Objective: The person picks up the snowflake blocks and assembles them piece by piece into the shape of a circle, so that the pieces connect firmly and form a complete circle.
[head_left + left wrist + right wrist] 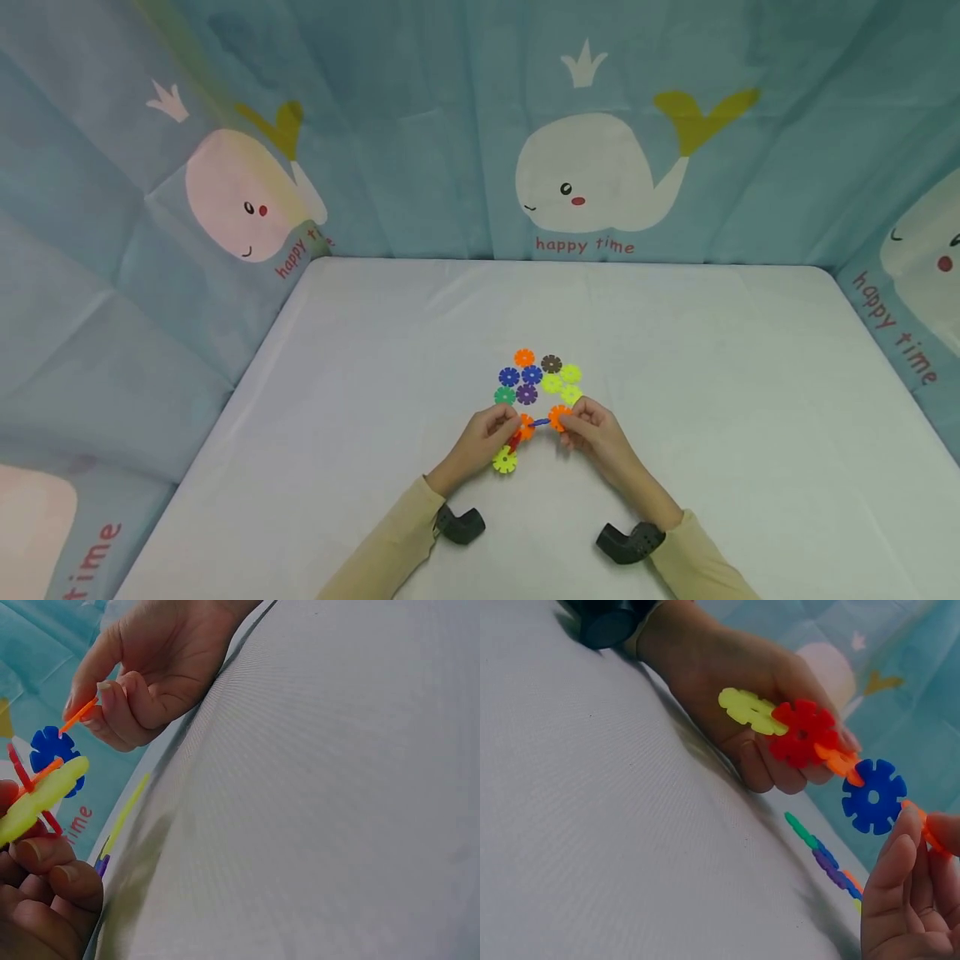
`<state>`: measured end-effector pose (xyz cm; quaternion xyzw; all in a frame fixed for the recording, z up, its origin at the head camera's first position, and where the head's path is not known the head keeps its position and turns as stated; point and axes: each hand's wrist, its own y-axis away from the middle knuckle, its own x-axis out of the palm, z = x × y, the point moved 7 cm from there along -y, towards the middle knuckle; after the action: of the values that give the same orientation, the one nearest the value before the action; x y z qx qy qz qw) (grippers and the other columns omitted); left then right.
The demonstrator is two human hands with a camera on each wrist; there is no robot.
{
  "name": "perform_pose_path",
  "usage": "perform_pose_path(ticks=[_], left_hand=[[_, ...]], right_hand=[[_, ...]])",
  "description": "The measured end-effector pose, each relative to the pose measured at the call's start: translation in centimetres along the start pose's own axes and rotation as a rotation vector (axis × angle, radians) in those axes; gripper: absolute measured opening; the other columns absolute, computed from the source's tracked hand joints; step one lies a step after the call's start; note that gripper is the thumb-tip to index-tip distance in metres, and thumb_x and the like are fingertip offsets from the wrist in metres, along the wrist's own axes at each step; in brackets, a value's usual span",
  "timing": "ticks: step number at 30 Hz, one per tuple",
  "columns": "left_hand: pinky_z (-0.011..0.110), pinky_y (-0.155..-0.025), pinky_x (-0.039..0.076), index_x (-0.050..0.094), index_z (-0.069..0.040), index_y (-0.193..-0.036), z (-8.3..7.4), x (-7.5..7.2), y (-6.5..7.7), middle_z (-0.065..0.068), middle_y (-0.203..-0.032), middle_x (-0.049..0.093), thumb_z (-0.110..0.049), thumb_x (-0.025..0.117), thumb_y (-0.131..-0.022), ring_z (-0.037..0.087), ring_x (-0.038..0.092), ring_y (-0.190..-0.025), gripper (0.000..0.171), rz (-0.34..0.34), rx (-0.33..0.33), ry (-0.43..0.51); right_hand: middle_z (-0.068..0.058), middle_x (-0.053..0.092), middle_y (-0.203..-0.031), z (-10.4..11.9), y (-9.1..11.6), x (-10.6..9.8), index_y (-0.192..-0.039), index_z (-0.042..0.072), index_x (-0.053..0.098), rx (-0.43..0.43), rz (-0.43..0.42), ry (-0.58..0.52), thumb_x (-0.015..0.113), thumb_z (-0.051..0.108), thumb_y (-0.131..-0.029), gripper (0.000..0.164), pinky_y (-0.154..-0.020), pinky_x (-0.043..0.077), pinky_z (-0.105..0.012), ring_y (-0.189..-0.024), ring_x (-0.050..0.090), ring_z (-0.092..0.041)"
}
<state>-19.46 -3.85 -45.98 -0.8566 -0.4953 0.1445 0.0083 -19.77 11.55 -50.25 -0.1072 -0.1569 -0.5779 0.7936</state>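
Note:
Between both hands runs a chain of slotted plastic flower discs, raised above the table. It goes from a yellow disc (505, 460) through a red disc (802, 733) and an orange disc (838, 760) to a blue disc (874, 796). My left hand (480, 437) grips the chain around the red and first orange discs, its fingers partly hidden behind them. With thumb and fingers, my right hand (603, 437) pinches a second orange disc (558, 417), whose edge is right at the blue disc's rim.
Just beyond the hands, loose discs lie grouped on the white table (375, 375): an orange one (524, 357), a brown one (551, 364), a green one (505, 395), a purple one (527, 394), plus several blue and yellow. A whale-print curtain (450, 167) stands behind.

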Motion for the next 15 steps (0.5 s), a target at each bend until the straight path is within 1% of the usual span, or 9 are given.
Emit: perform_pose_path(ticks=[4, 8, 15], left_hand=[[0.019, -0.053, 0.035, 0.05, 0.003, -0.081, 0.08, -0.06, -0.07, 0.005, -0.067, 0.047, -0.001, 0.045, -0.093, 0.014, 0.042, -0.058, 0.013, -0.004, 0.0, -0.004], [0.019, -0.053, 0.035, 0.049, 0.003, -0.081, 0.12, -0.04, -0.16, 0.005, -0.066, 0.047, -0.001, 0.045, -0.093, 0.011, 0.041, -0.058, 0.013, -0.004, 0.007, 0.004], [0.018, -0.051, 0.035, 0.05, 0.003, -0.08, 0.01, -0.11, -0.15, 0.003, -0.065, 0.048, -0.001, 0.045, -0.092, 0.008, 0.04, -0.056, 0.013, -0.011, 0.025, -0.015]], right_hand=[[-0.007, 0.058, -0.07, 0.0, 0.02, -0.18, -0.078, 0.004, 0.045, 0.01, -0.009, -0.023, 0.051, 0.002, -0.089, 0.013, -0.055, 0.046, -0.023, -0.059, 0.054, -0.013], [-0.007, 0.059, -0.071, 0.01, 0.01, -0.25, -0.079, 0.004, 0.047, 0.025, -0.003, -0.043, 0.051, 0.002, -0.089, 0.011, -0.056, 0.046, -0.023, -0.06, 0.055, -0.014], [-0.008, 0.061, -0.072, 0.19, 0.0, 0.05, -0.079, 0.004, 0.047, 0.028, 0.038, -0.079, 0.047, -0.002, -0.09, 0.013, -0.057, 0.047, -0.023, -0.061, 0.057, -0.013]])
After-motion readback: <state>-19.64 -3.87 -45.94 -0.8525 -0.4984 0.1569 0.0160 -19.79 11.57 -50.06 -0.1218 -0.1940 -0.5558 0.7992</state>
